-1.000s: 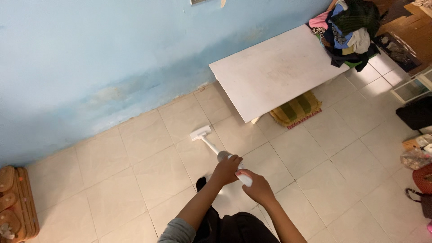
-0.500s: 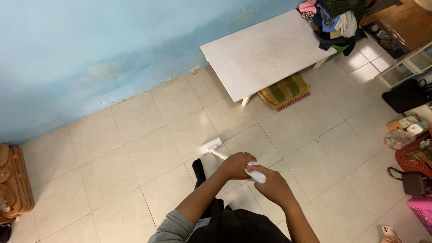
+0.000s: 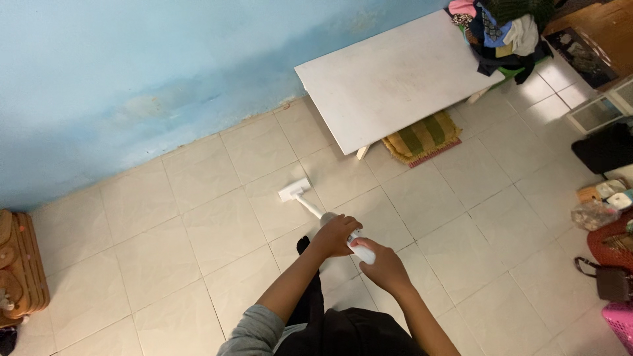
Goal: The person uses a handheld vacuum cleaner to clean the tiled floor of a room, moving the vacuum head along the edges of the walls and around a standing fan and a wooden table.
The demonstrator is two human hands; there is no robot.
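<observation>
Both my hands grip a white stick vacuum cleaner. My left hand wraps the upper shaft, and my right hand closes on the white handle end just behind it. The shaft slopes away from me to a flat white floor head resting on the pale tiled floor. A dark-socked foot shows below my left forearm.
A low white table stands against the blue wall, with a heap of clothes at its far end and a striped mat beneath it. A wooden piece sits at left. Bags and small items crowd the right edge.
The vacuum head was pulled back toward me half a second ago and has now been pushed forward again toward the wall. Both hands kept their grip.
</observation>
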